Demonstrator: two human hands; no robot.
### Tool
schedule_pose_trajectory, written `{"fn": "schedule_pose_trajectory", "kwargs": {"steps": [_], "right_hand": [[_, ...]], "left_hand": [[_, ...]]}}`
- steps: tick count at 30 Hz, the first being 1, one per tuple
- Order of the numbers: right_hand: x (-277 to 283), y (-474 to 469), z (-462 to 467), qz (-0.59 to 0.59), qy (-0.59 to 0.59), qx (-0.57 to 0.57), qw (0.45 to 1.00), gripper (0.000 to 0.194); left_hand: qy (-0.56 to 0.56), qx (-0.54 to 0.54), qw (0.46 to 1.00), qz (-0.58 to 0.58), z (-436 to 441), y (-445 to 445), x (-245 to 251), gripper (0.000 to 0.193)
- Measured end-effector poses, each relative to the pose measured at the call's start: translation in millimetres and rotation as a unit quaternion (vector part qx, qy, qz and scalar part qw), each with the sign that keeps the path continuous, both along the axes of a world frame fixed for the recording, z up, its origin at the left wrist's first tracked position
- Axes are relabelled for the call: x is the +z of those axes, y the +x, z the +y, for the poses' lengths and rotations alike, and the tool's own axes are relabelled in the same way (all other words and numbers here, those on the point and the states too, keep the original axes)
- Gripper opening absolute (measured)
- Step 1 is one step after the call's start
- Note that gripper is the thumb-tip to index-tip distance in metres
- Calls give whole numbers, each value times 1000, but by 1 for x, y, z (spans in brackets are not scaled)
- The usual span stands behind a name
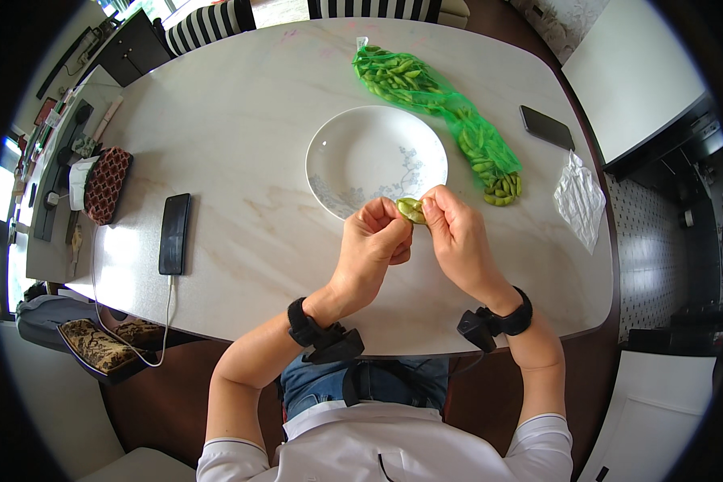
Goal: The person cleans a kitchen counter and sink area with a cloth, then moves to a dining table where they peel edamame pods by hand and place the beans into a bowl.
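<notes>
A green edamame pod (410, 210) is pinched between my two hands, just over the near rim of a white plate (361, 150) with a grey floral pattern. My left hand (373, 241) grips the pod's left end, its fingers curled in. At the right end, the thumb and forefinger of my right hand (455, 235) hold it. The pod looks partly split, though my fingertips cover its ends. Beyond the plate's right side lies a green mesh bag (446, 99) full of edamame pods. Several loose-looking pods (503, 188) show at the bag's near end.
A smartphone (175, 234) on a white charging cable (169, 313) lies at left, near a patterned tissue holder (107, 185). On the right are a dark phone (547, 127) and a crumpled white plastic sheet (580, 200). The marble-look table (235, 150) has a curved edge.
</notes>
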State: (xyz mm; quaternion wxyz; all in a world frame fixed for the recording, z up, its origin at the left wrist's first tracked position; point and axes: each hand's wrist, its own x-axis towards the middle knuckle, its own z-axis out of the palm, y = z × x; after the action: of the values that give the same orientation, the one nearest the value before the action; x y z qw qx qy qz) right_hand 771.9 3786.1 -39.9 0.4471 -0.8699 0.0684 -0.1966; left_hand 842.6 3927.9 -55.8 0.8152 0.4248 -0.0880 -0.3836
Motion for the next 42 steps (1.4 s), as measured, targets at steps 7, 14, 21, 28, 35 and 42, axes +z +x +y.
{"fn": "schedule_pose_trajectory", "kwargs": {"steps": [7,14,21,28,35,42], "right_hand": [[-1,2,-5,50,243,43,968,22],[6,0,-3,10,154,36,987,17],[1,2,5,-110,-76,2,991,6],[-3,3,7,-109,-98,23,989,4],[-3,4,6,-161,-207,29,964,12],[2,3,6,-174,-197,5,965,12]], "left_hand": [[-11,4,999,-48,-1,-2,-1,10],[3,6,998,-68,-2,-3,2,4],[-30,-11,999,-13,2,4,6,24],[-70,-30,997,-30,-1,8,-8,16],[-45,-40,998,-22,2,9,-7,16],[-75,-40,996,32,4,12,1,19]]}}
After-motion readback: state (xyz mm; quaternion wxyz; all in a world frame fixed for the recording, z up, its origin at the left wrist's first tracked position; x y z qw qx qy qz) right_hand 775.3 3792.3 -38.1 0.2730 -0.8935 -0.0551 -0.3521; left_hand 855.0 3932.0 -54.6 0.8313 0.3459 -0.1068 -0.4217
